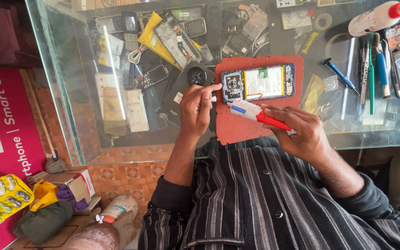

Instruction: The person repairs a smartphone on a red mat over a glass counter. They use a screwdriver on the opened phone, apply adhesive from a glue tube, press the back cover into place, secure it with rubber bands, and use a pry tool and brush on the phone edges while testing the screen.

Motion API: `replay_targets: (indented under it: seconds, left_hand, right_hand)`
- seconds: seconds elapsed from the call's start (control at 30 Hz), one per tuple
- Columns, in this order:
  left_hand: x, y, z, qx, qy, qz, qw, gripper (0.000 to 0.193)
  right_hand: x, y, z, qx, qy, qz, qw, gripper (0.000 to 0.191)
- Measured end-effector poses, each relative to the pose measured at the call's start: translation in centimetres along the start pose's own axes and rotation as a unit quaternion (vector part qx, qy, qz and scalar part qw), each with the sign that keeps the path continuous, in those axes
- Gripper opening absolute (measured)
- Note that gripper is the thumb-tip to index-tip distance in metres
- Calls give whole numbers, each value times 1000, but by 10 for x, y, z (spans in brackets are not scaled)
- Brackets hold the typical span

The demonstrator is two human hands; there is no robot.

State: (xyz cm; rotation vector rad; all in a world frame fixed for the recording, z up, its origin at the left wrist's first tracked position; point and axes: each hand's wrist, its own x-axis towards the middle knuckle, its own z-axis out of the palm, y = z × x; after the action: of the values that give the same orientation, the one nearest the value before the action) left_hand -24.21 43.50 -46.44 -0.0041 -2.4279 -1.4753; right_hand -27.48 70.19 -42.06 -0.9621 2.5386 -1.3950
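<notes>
Screwdriver (258,115) work is what I am doing now, on an open phone (258,82). My right hand (299,129) is closed around the red and white screwdriver. My left hand (197,109) pinches its small white tip between finger and thumb. I think I am fitting or checking the tip, and next I will need to put it slowly and straight onto a tiny screw in the phone.

The screwdriver lies almost flat and points left, toward my left hand. Its long side runs along the near edge of the glass desk (70,102).

The phone has its back off and lies on a red mat (237,129), near the near edge of the desk. Its long side runs left to right too. A black back cover (181,90) lies just left of the mat.
</notes>
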Motion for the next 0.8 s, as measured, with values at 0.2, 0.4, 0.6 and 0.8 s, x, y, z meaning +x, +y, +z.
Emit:
replay_targets:
  seconds: [0.2,0.4,0.6,0.8]
  left_hand:
    - [2,-4,8,1,-2,-3,1000,36]
    - [4,-2,17,0,-4,-11,1000,35]
    - [10,1,26,-7,-4,-15,1000,35]
    - [15,7,37,-10,-6,-17,1000,34]
  right_hand:
    - [-10,10,1,9,12,0,1000,36]
    - [-23,20,-4,10,25,16,1000,34]
    - [-34,32,-14,-2,54,22,998,33]
    - [-44,42,-28,5,68,42,997,31]
